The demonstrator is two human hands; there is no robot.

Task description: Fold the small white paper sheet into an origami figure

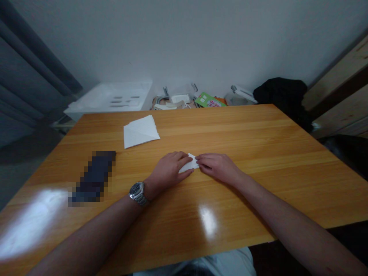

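A small piece of folded white paper (189, 165) lies on the wooden table (244, 134) between my two hands. My left hand (168, 170), with a metal-banded watch (138, 193) on its wrist, is closed on the paper's left part, its fingers above and its thumb at the near edge. From the other side, my right hand (220, 165) grips the right end between fingertips and thumb. Fingers cover parts of the paper, so its full shape is hidden. Farther back on the left lie some larger white sheets (140, 131), creased and overlapping.
A dark, pixelated flat object (96, 176) lies at the table's left. Behind the far edge are a white plastic tray (123, 96), a green booklet (209, 100) among assorted items, and a black cloth-like heap (281, 94). A grey curtain (31, 69) hangs at left.
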